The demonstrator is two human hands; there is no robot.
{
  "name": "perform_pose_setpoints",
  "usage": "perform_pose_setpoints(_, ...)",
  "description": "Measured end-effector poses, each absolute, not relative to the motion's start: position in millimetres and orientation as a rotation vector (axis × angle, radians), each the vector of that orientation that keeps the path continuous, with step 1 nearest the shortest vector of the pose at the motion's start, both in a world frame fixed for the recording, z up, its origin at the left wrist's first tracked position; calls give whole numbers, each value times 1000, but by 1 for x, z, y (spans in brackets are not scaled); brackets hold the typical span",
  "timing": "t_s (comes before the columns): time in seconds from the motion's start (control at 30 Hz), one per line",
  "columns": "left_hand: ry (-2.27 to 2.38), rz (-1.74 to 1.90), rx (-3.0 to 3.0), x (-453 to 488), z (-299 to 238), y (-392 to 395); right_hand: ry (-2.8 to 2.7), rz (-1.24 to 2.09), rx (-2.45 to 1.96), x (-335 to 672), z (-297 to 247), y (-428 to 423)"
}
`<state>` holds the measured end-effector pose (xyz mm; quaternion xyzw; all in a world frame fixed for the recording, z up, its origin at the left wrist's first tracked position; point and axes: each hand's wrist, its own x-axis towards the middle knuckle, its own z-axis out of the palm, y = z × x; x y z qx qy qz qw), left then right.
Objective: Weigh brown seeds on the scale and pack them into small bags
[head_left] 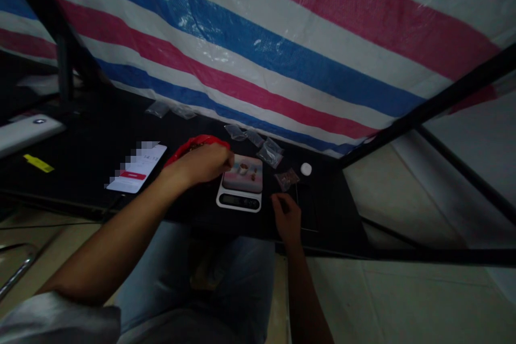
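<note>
Two hands work at a black table (pixel 86 158). The left hand (pixel 201 164) is curled, its fingertips (pixel 230 160) over the platform edge of a digital kitchen scale (pixel 239 201); any grasp cannot be determined. Small brown pieces (pixel 253 172) rest on the platform. The right hand (pixel 287 217) lies loosely curled just before the scale, holding nothing visible. A red plastic bag (pixel 195 146) sits behind the left hand; clear zip bags (pixel 269 151) lie behind the scale
</note>
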<state>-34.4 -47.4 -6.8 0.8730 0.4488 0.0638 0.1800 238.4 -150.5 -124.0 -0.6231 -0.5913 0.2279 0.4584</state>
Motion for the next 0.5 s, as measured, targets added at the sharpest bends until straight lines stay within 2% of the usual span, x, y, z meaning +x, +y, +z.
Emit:
perform_pose_setpoints(0.1,1485,69,2348,-48,-26,-71,-1528,497,-1516,234,-119,-144)
perform_pose_setpoints(0.23,1518,10,2270,-52,-50,-88,-1698,379,-1478,221,-96,-116)
perform_pose_setpoints(0.5,1516,188,2152,-50,-66,-98,-2232,495,-1475,205,-68,-62)
